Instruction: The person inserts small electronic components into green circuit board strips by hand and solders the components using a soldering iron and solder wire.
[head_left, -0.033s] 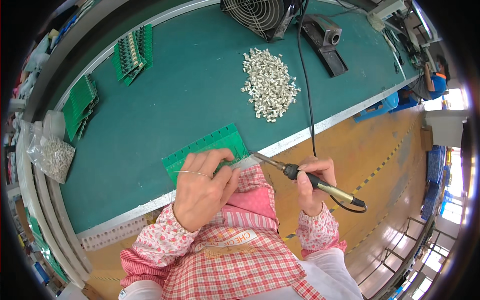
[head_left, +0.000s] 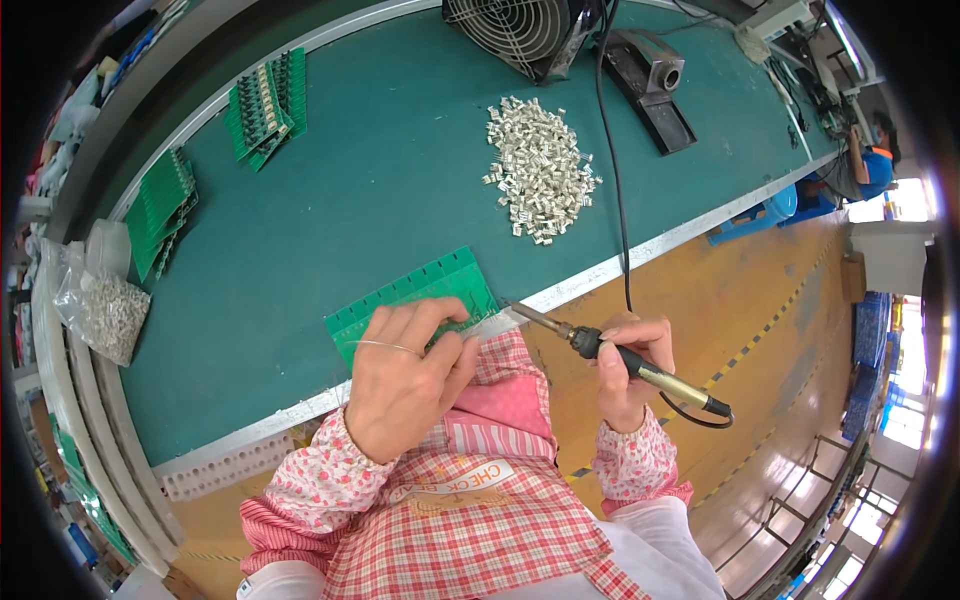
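Observation:
A green circuit board (head_left: 425,285) lies at the table's front edge, its near side partly hidden under my left hand (head_left: 410,375). The fingers of that hand are curled over the board, thumb and forefinger close together near its right end. Across them runs a thin silvery solder wire (head_left: 385,346); its tip at the fingertips is too small to make out. My right hand (head_left: 632,370) grips a soldering iron (head_left: 640,368) by its dark handle. The iron's metal tip points left, close to the board's right corner; whether it touches cannot be told.
A heap of small silvery metal parts (head_left: 540,170) lies beyond the board. Behind it stand a fan (head_left: 520,35) and a black iron holder (head_left: 655,95); a black cable (head_left: 615,170) crosses the table. Stacked boards (head_left: 265,110) and a bag of parts (head_left: 110,315) are on the left.
The soldering iron and my right hand have shifted very slightly to the right. My left hand and the board look unmoved.

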